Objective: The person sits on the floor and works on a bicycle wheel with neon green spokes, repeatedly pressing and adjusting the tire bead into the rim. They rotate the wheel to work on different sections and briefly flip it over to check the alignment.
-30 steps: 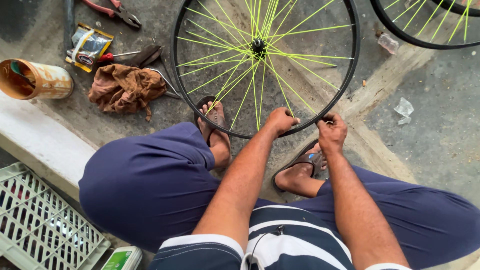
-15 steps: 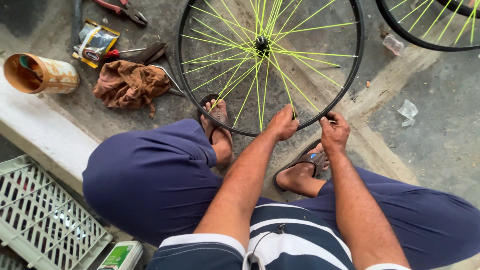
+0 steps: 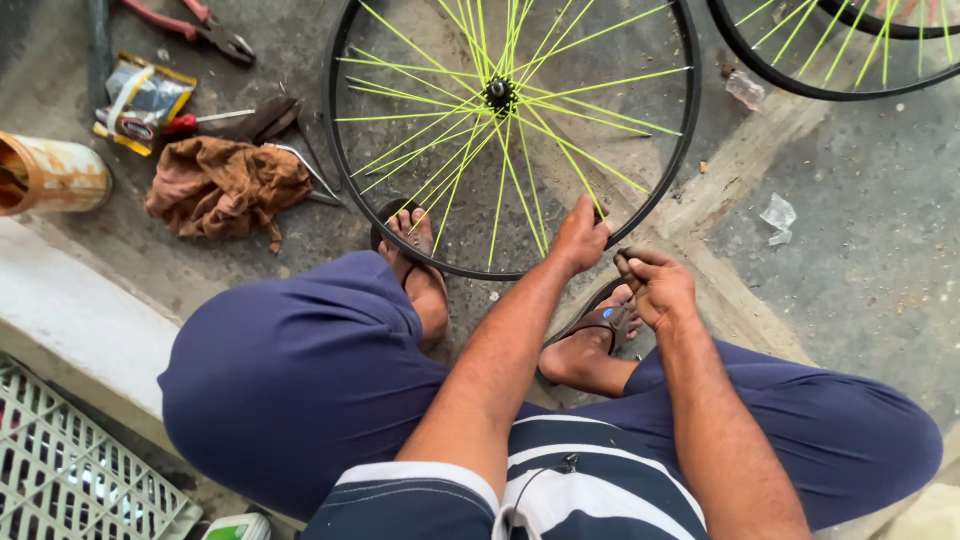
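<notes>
1. The wheel [image 3: 512, 135], a thin black round rim laced with neon-yellow spokes, stands on rough concrete between the feet.
2. The left hand [image 3: 580, 238] grips the rim's near edge, fingers closed round it.
3. The right hand [image 3: 655, 288], earlier on the rim, now hangs off it, fingers curled narrow.
4. A crumpled brown rag [image 3: 225, 185] lies far left.

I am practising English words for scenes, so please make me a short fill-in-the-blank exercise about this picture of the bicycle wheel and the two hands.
1. The spokes of the wheel are bright ____.
2. The left hand rests on the wheel's black ____.
3. The right hand is ____ the wheel, not touching it.
4. The brown ____ lies crumpled beside the pliers.

Missing words: yellow-green; rim; off; rag
</notes>
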